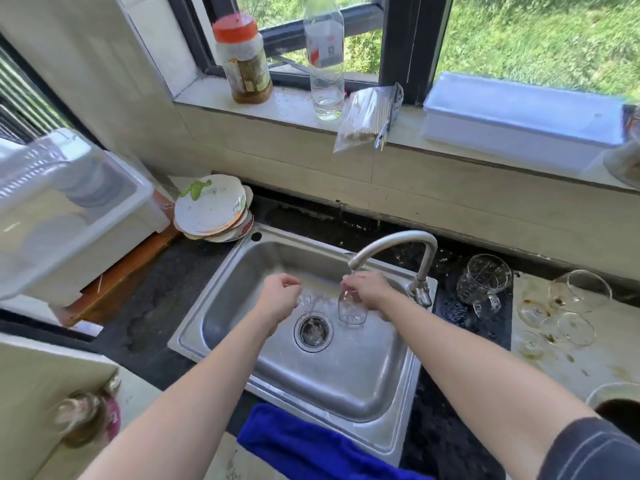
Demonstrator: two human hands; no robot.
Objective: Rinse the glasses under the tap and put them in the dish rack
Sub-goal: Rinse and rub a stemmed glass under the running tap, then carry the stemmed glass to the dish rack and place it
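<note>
My right hand (370, 289) grips a clear drinking glass (351, 311), tilted with its mouth downward, just under the spout of the steel tap (398, 239) over the sink (346, 382). My left hand (280, 296) hovers over the basin to the left of the glass, fingers curled, with nothing clearly in it. A glass mug (483, 282) stands on the counter right of the tap. Several dirty glasses (581, 292) lie on a stained white board further right. The white plastic dish rack (69, 216), holding plates, sits at the far left.
A stack of dirty plates (211, 209) sits at the sink's back left corner. A blue cloth (311, 441) hangs over the sink's front edge. On the windowsill stand a jar (244, 60), a clear bottle (325, 57) and a white box (519, 119).
</note>
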